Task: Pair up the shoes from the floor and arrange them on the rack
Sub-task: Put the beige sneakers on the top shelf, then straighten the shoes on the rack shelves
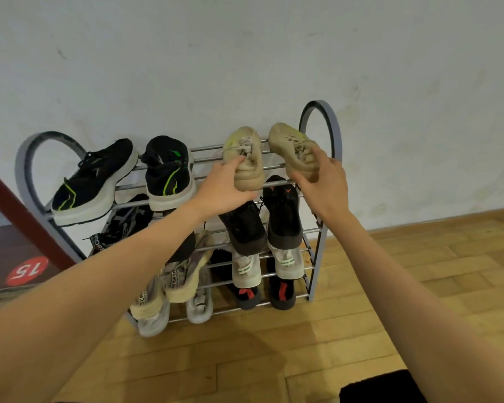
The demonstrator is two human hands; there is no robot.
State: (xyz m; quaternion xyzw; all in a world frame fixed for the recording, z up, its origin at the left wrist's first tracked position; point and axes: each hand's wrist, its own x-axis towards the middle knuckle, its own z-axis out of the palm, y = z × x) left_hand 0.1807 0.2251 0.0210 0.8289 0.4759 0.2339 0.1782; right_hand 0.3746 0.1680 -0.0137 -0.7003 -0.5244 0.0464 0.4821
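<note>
Right now my left hand (224, 190) grips the heel end of one tan sneaker (246, 158), fingers curled over its collar and thumb under the sole, while my right hand (322, 181) clamps the other tan sneaker (291, 146) from above around its laces and heel. Both sit on the top shelf of the rack (322, 117), at its right end, toes toward the wall. They look light and soft, with knit uppers that give under my fingers and thick foam soles, so the stiff heel is the best place to hold. The shelf is only thin bars, and I judge a toe or heel could slip between them if set down carelessly. To the left on the same shelf lies a pair of black sneakers (169, 173), close to my left wrist. Lower shelves are crowded with dark and grey shoes. Nearer me, the wooden floor (390, 286) shows no loose shoes.
</note>
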